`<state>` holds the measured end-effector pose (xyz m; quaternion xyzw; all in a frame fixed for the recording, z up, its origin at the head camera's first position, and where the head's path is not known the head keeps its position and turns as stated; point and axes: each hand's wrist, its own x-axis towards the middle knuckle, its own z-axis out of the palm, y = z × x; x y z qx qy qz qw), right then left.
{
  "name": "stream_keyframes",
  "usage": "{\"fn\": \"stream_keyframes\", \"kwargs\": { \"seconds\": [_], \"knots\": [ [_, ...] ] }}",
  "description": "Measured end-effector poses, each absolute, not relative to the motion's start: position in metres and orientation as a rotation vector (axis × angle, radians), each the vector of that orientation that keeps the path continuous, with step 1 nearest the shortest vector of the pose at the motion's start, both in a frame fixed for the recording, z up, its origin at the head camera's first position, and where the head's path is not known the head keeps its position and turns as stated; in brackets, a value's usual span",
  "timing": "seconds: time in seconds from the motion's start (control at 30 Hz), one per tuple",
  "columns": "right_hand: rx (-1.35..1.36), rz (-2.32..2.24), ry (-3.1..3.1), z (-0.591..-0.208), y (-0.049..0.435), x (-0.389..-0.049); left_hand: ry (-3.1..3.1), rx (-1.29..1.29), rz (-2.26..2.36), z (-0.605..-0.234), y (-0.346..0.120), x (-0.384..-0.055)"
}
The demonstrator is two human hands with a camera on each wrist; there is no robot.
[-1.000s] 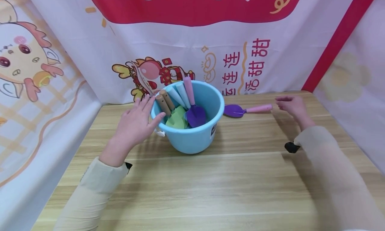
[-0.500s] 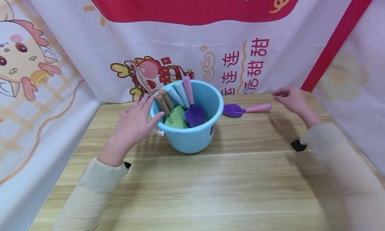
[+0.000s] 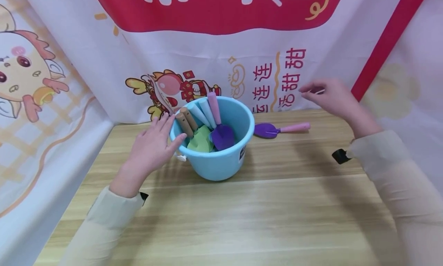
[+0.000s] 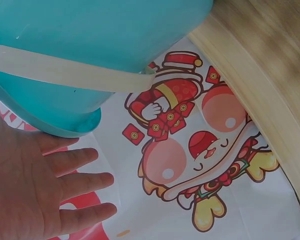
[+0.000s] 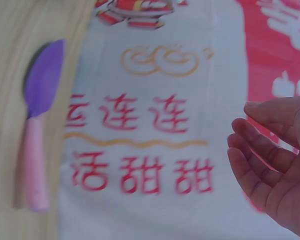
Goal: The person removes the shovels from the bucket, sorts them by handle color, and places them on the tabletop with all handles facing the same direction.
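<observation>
In the head view a light blue bucket (image 3: 214, 168) stands on the wooden table. My left hand (image 3: 152, 145), fingers straight and spread, rests at its left rim. Inside lean several toy garden trowels: a purple one (image 3: 223, 137) with a pink handle, a green blade (image 3: 202, 140), brown handles (image 3: 184, 123) and pale blue handles (image 3: 207, 111). Another purple trowel (image 3: 266, 130) with a pink handle lies on the table right of the bucket. My right hand (image 3: 333, 98) is raised above and beyond its handle end, fingers loosely bent, holding nothing, as the right wrist view shows.
A white cloth backdrop (image 3: 194, 47) with red print rises behind the table (image 3: 221, 220), and cloth also hangs at both sides. The bucket's white carrying handle (image 4: 70, 74) hangs along its side in the left wrist view.
My right hand has risen away from the table, up and slightly left in the head view. My left hand keeps its place at the bucket rim; bucket and trowels have not moved.
</observation>
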<state>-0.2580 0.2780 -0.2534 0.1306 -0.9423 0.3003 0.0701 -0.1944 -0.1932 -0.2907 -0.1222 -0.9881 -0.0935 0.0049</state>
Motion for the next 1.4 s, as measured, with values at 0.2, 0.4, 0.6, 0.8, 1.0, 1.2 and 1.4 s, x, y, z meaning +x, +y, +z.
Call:
{"fn": "stream_keyframes", "kwargs": {
  "seconds": [0.2,0.4,0.6,0.8,1.0,1.2,1.4],
  "knots": [
    [0.492,0.873,-2.812,-0.231,0.253,-0.252,-3.089,-0.388,-0.301,-0.292,-0.195,-0.193],
    [0.627,0.763,-2.766,-0.214,0.233,-0.250,-3.084,-0.392,-0.293,-0.293,-0.196,-0.194],
    [0.684,0.738,-2.719,-0.205,0.216,-0.249,-3.078,-0.400,-0.284,-0.291,-0.195,-0.194],
    [0.728,0.778,-2.708,-0.203,0.201,-0.252,-3.078,-0.398,-0.288,-0.291,-0.196,-0.195],
    [0.834,0.899,-2.679,-0.205,0.185,-0.256,-3.089,-0.390,-0.294,-0.292,-0.197,-0.196],
    [0.897,0.970,-2.716,-0.205,0.166,-0.261,-3.089,-0.387,-0.305,-0.292,-0.197,-0.197],
    [0.975,0.982,-2.698,-0.213,0.147,-0.270,-3.080,-0.385,-0.316,-0.294,-0.197,-0.197]
  ]
}}
